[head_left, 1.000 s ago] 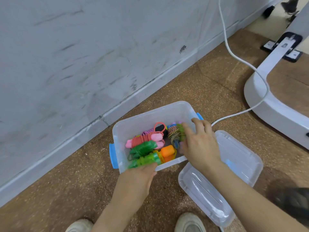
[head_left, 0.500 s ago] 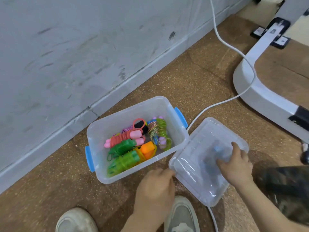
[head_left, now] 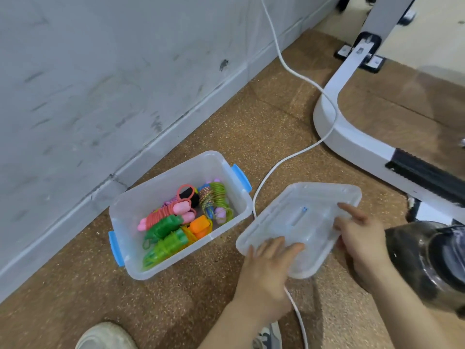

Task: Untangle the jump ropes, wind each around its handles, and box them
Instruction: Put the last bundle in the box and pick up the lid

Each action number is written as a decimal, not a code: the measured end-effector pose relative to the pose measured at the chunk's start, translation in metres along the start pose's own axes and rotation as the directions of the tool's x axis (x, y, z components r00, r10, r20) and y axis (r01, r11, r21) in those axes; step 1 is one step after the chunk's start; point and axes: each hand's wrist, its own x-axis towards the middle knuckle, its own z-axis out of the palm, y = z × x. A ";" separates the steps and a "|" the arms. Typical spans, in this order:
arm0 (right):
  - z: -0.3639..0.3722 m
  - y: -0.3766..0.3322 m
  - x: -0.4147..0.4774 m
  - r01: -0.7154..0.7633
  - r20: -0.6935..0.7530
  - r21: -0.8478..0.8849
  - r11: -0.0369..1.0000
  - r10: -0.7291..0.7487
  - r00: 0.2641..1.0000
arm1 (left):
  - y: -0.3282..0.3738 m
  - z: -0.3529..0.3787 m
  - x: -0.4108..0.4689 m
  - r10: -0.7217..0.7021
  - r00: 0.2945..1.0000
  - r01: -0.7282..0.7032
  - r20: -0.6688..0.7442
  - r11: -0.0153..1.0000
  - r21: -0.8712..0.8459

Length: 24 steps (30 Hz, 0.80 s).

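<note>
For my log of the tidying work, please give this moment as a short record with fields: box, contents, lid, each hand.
Box: clear plastic box with blue latches, open, on the brown floor.
Contents: wound jump ropes with pink, green and orange handles.
Lid: clear plastic lid, off the box, to its right.
Left hand: fingers flat on the lid's near edge.
Right hand: holds the lid's right edge.
Under lid: a white cable passes beneath.
</note>
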 end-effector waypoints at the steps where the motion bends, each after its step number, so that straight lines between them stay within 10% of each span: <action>1: -0.006 -0.023 -0.007 0.038 0.034 -0.006 0.999 -0.038 0.999 | 0.004 -0.009 -0.007 0.000 0.994 0.001 -0.113 1.000 0.016; 5: -0.007 -0.092 -0.034 0.261 0.183 0.119 0.958 -0.280 0.942 | 0.022 -0.062 -0.040 -0.301 0.748 0.101 -0.591 0.932 -0.347; 9: 0.021 -0.107 -0.028 0.561 0.340 -0.363 0.744 -0.455 0.823 | -0.006 -0.116 -0.069 -0.651 0.473 -0.082 -0.593 0.638 -0.766; 12: 0.061 -0.108 -0.021 0.528 0.506 -0.228 0.818 -0.364 0.782 | -0.049 -0.132 -0.083 -0.790 0.406 -0.096 -0.459 0.463 -0.881; 16: 0.120 -0.096 -0.004 0.636 0.483 -0.446 0.630 -0.429 0.764 | -0.106 -0.133 -0.089 -0.871 0.392 0.062 -0.296 0.346 -0.936; 24: 0.156 -0.058 0.011 0.624 0.520 -0.638 0.451 -0.345 0.781 | -0.158 -0.115 -0.087 -0.836 0.334 0.490 -0.435 0.548 -0.678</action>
